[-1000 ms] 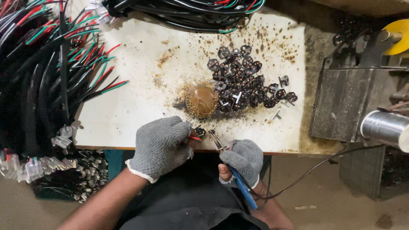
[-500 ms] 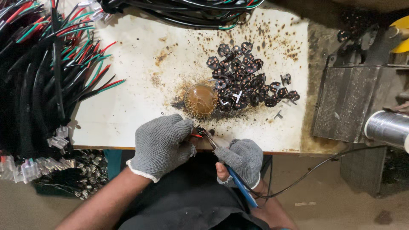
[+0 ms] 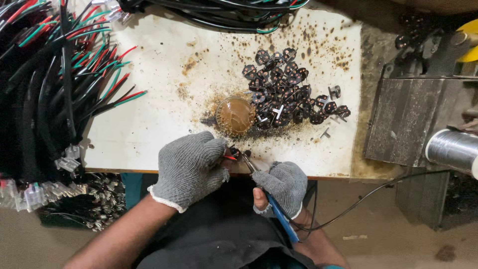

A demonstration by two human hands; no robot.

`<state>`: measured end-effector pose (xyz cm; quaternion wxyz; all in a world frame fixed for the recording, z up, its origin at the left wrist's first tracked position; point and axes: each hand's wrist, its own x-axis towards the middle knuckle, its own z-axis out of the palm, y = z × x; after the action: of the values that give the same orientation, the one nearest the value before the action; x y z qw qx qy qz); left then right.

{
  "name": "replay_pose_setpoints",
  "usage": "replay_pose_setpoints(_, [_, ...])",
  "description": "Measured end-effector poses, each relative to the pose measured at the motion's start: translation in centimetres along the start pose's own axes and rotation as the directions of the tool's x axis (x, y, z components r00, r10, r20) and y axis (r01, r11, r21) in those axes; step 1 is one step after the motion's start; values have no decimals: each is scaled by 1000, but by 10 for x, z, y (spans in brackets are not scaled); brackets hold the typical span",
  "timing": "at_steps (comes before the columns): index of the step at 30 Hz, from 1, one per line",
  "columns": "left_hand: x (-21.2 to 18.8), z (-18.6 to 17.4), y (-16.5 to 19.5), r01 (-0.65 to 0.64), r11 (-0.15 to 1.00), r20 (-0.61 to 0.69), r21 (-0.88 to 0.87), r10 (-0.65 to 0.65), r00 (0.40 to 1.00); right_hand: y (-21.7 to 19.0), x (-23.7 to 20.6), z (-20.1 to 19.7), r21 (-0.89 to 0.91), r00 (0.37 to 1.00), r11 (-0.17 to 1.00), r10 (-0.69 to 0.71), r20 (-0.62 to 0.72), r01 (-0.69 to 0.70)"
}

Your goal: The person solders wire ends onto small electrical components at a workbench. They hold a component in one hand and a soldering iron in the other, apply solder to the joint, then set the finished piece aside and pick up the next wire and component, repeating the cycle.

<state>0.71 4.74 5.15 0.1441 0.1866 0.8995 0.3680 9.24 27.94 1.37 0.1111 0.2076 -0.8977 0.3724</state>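
At table edge | soldering iron (image 3: 271, 199) tip up-left | left hand (image 3: 191, 167) grips wired part (image 3: 232, 153)

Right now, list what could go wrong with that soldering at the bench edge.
The iron tip works right beside the left hand, so a slip might burn the glove. The iron's cord hangs off the bench and could snag. The small part sits at the edge and may drop.
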Motion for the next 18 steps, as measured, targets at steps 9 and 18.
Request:
replay_pose_setpoints(9, [-1,5,0,-15,998,-22,59,16,1000,-1,1,-1,-15,1000,1000,8,20,-8])
replay_pose_setpoints(18, [-1,9,0,-38,996,-78,82,45,996,-1,4,-1,-4,1000,1000,-22,20,22])
